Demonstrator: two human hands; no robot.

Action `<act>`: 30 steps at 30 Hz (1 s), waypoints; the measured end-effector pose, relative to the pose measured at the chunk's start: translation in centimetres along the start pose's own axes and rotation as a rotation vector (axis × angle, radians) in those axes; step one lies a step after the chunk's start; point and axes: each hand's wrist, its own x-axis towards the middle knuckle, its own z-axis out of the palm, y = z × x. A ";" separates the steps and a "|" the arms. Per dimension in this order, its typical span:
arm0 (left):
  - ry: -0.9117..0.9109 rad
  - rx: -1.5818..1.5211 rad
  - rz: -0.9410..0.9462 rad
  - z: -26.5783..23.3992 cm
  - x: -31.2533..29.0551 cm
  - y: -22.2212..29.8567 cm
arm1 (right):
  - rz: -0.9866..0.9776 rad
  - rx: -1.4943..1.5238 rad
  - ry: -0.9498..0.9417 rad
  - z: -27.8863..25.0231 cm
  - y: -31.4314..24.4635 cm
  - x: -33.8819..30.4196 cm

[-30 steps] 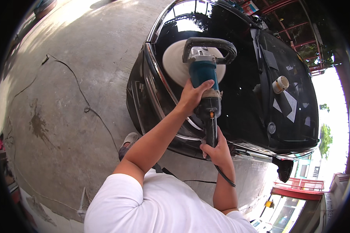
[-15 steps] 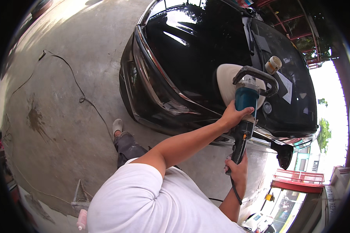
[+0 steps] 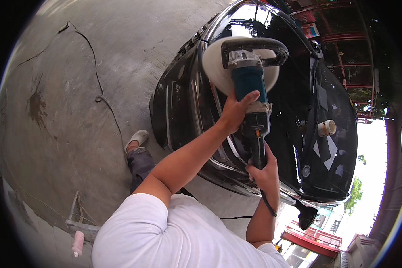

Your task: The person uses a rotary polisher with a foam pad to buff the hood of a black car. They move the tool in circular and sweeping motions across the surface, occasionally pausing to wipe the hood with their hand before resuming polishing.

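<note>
A teal and black car polisher (image 3: 249, 85) with a looped black front handle lies over the glossy black hood (image 3: 281, 129) of a car. Its wide white pad (image 3: 215, 64) shows around the tool's head, over the hood's front part. My left hand (image 3: 239, 111) is wrapped around the teal body, thumb across the top. Behind it, my right hand (image 3: 265, 172) grips the black rear handle, from which the power cord hangs past my wrist. Whether the pad spins, I cannot tell.
On the windshield side stand a white tub (image 3: 327, 128) and some papers (image 3: 327, 151). A black cord (image 3: 96, 73) trails over the concrete floor (image 3: 76, 147) at left. A pink bottle (image 3: 77, 243) is at lower left, beside a metal frame (image 3: 76, 210). The side mirror (image 3: 306, 215) sticks out at right.
The polisher, held in both hands, has moved forward and left across the hood, from near the windshield toward the car's front edge. The view has shifted as well.
</note>
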 end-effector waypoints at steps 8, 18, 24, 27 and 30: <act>-0.107 -0.189 -0.139 -5.4 9.5 7.2 | -0.200 -0.034 -0.043 5.2 -5.8 8.8; -0.034 -0.119 -0.055 -3.4 -5.7 -1.1 | -0.057 -0.162 0.043 3.2 3.9 -4.7; -0.125 0.069 -0.083 -3.3 -16.3 -9.0 | -0.011 -0.192 0.179 3.0 13.4 -15.5; -0.170 0.192 -0.052 -3.0 -20.6 -12.8 | -0.041 -0.177 0.229 2.9 19.2 -19.2; -0.209 0.240 -0.044 -2.4 -23.5 -14.2 | -0.044 -0.111 0.232 3.0 23.1 -21.7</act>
